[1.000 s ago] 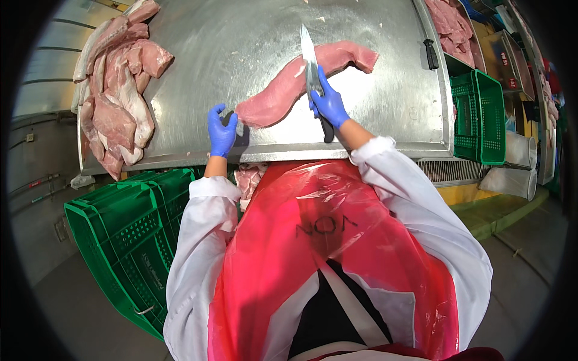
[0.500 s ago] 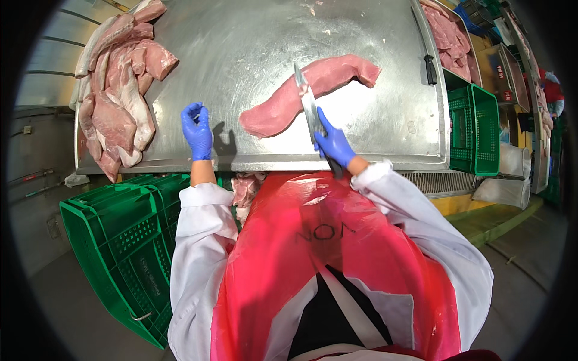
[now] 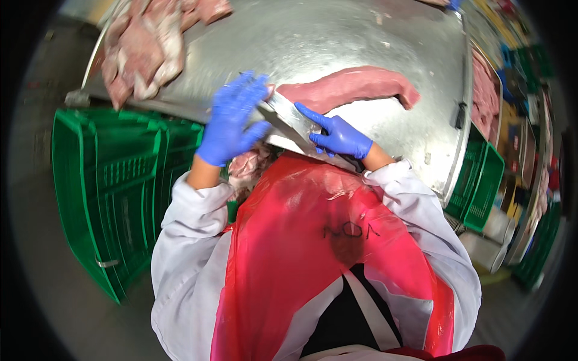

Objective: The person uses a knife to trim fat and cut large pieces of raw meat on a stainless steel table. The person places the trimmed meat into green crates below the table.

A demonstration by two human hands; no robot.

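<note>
A long pink cut of pork [image 3: 355, 86] lies curved on the steel table. My right hand [image 3: 343, 137], in a blue glove, grips a knife [image 3: 290, 115] by its dark handle, forefinger stretched along it. Its broad blade slants up to the left, at the table's front edge beside the left end of the pork. My left hand [image 3: 229, 123], also gloved in blue, is open with fingers stretched close to the blade's tip. A small pinkish scrap [image 3: 269, 91] shows between those fingers and the tip; whether it is held is unclear because of blur.
Trimmed pork pieces [image 3: 144, 51] are heaped at the table's left. Green crates [image 3: 120, 180] stand below left, with meat scraps [image 3: 247, 165] beside my apron. Another knife [image 3: 460, 115] lies at the table's right edge, near a green crate [image 3: 478, 186] and a meat-filled bin [image 3: 484, 90].
The view has turned and shifted. My right hand has drawn the knife off the pork and tilted it left. My left hand has opened and come over to the blade's tip.
</note>
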